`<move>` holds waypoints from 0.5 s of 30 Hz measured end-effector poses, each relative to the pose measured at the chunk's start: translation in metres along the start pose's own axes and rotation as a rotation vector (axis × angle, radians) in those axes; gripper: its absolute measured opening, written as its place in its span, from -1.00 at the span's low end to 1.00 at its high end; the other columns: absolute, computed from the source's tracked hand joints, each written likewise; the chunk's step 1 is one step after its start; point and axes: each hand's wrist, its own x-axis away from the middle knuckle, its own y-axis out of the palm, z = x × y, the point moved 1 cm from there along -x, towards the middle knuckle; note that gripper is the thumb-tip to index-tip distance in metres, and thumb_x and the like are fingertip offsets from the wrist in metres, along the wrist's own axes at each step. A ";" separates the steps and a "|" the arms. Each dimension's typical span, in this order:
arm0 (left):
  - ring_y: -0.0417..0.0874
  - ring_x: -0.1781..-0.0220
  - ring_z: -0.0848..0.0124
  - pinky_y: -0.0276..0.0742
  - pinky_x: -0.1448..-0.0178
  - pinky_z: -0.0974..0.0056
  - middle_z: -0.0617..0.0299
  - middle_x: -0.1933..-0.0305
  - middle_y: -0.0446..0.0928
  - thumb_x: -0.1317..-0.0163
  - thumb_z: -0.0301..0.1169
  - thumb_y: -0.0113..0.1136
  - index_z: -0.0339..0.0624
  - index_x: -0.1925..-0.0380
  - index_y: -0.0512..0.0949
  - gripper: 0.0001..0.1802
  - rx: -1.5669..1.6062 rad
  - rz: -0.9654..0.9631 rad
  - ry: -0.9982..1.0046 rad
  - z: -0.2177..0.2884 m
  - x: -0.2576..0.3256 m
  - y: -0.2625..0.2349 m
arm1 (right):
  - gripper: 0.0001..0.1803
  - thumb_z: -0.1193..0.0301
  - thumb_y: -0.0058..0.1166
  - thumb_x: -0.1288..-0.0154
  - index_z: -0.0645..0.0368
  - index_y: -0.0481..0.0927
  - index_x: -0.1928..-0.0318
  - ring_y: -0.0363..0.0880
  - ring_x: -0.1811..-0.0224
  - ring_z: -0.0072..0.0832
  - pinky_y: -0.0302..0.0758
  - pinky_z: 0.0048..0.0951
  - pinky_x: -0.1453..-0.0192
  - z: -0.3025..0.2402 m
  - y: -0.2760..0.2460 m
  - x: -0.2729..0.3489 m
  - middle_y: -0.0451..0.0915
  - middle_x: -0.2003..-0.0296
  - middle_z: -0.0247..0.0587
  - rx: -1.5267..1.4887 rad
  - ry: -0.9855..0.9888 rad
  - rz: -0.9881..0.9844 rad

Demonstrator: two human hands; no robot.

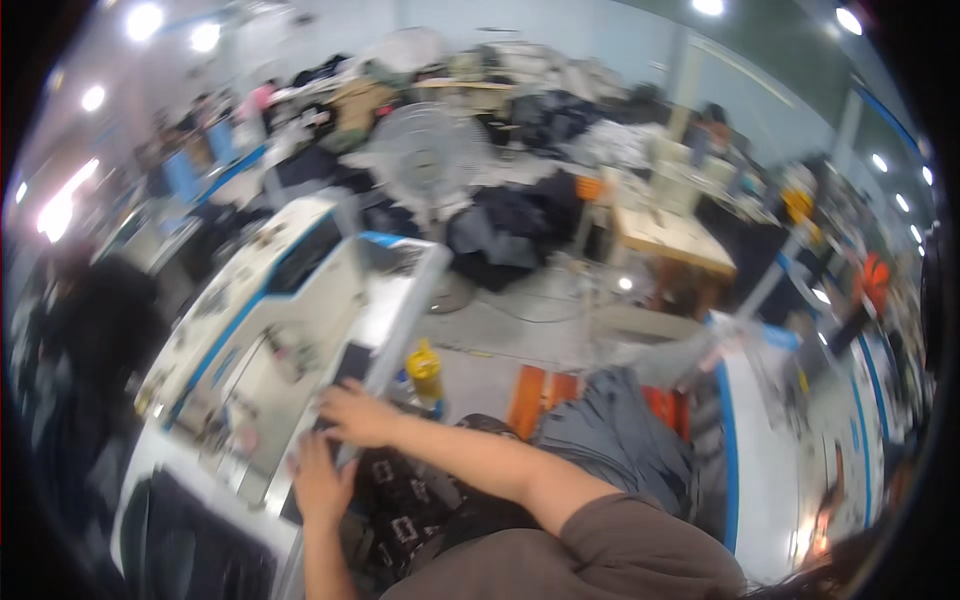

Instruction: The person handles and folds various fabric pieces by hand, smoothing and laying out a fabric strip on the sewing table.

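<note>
At the near edge of a white sewing machine point(255, 400) with blue trim, both hands rest close together. My right hand point(358, 414) lies flat with its fingers stretched out over a narrow dark piece, perhaps cloth point(353, 362). Just nearer to me, my left hand point(320, 482) has its fingers extended and its thumb apart. Its fingertips touch the dark piece's near end, close to the right hand. Neither hand visibly grips anything. Blur hides the fine detail under the fingers.
A yellow bottle point(425, 372) stands right of the machine. Grey cloth point(620, 430) is heaped over an orange wooden seat point(530, 400). Another white machine point(775, 440) stands to the right. Farther off are a large fan point(428, 150), dark garment piles point(515, 225) and a wooden-topped table point(675, 240).
</note>
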 end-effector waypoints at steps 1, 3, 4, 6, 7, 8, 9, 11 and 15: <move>0.06 -0.44 0.09 -0.11 -0.42 -0.13 -0.08 -0.37 0.12 -0.12 -0.10 0.14 -0.28 -0.28 0.15 -0.21 0.001 -0.032 -0.019 -0.002 -0.003 0.004 | -0.42 0.07 -0.05 -0.24 0.19 0.39 -0.15 0.13 -0.34 -0.25 -0.04 -0.03 -0.40 0.003 0.000 0.001 0.32 -0.18 -0.04 -0.003 0.023 -0.021; 0.01 -0.46 0.11 -0.16 -0.44 -0.09 -0.05 -0.40 0.08 -0.16 -0.09 0.05 -0.27 -0.31 0.10 -0.22 -0.020 -0.092 -0.045 -0.003 -0.007 0.004 | -0.43 0.10 -0.06 -0.24 0.21 0.38 -0.16 0.07 -0.38 -0.23 -0.11 0.01 -0.41 0.009 0.005 0.003 0.28 -0.21 0.03 -0.079 0.010 -0.010; 0.01 -0.46 0.12 -0.15 -0.44 -0.08 -0.03 -0.40 0.08 -0.18 -0.10 0.03 -0.26 -0.31 0.10 -0.23 -0.037 -0.117 -0.060 -0.001 -0.007 0.002 | -0.41 0.10 -0.03 -0.22 0.21 0.37 -0.16 0.06 -0.39 -0.21 -0.12 0.01 -0.42 0.014 0.012 0.003 0.29 -0.21 0.03 -0.119 -0.003 0.011; 0.01 -0.46 0.13 -0.14 -0.44 -0.08 -0.01 -0.40 0.08 -0.19 -0.12 0.02 -0.25 -0.31 0.10 -0.25 -0.051 -0.096 -0.047 -0.001 -0.009 0.001 | -0.38 0.09 0.00 -0.19 0.20 0.37 -0.17 0.04 -0.40 -0.20 -0.17 0.02 -0.43 0.015 0.010 0.000 0.24 -0.26 0.04 -0.152 0.027 -0.029; 0.01 -0.46 0.13 -0.14 -0.44 -0.08 -0.01 -0.40 0.08 -0.19 -0.12 0.02 -0.25 -0.31 0.10 -0.25 -0.050 -0.096 -0.021 0.000 -0.007 -0.002 | -0.37 0.08 0.01 -0.17 0.19 0.36 -0.18 0.03 -0.41 -0.20 -0.18 0.03 -0.44 0.013 0.008 -0.002 0.22 -0.27 0.05 -0.171 0.035 -0.044; 0.01 -0.46 0.12 -0.13 -0.43 -0.08 0.00 -0.40 0.09 -0.19 -0.12 0.02 -0.24 -0.31 0.10 -0.26 -0.047 -0.075 -0.033 -0.001 -0.003 -0.007 | -0.35 0.07 0.02 -0.16 0.18 0.36 -0.18 0.02 -0.41 -0.20 -0.19 0.03 -0.44 0.009 0.007 -0.005 0.21 -0.28 0.06 -0.194 0.032 -0.064; 0.02 -0.45 0.11 -0.13 -0.43 -0.08 0.00 -0.40 0.09 -0.19 -0.13 0.02 -0.23 -0.31 0.11 -0.26 -0.045 -0.051 -0.052 -0.003 0.001 -0.011 | -0.35 0.07 0.02 -0.16 0.18 0.36 -0.18 0.02 -0.41 -0.20 -0.19 0.03 -0.44 0.004 0.005 -0.009 0.21 -0.28 0.06 -0.187 0.032 -0.057; 0.03 -0.45 0.11 -0.12 -0.43 -0.08 0.01 -0.40 0.10 -0.19 -0.14 0.01 -0.23 -0.31 0.12 -0.27 -0.038 -0.076 -0.016 0.006 -0.010 -0.001 | -0.37 0.13 0.09 -0.12 0.19 0.38 -0.16 -0.01 -0.42 -0.19 -0.21 -0.02 -0.46 0.015 0.000 0.004 0.20 -0.28 0.04 -0.222 0.096 -0.079; 0.13 -0.38 0.10 -0.01 -0.39 -0.04 0.03 -0.34 0.19 -0.17 -0.20 0.03 -0.24 -0.26 0.19 -0.34 -0.083 0.044 0.025 -0.006 -0.006 0.017 | -0.44 0.24 0.19 0.00 0.16 0.49 -0.06 0.24 -0.28 -0.13 0.18 -0.19 -0.34 0.011 -0.022 0.014 0.28 -0.23 0.01 -0.357 0.242 0.048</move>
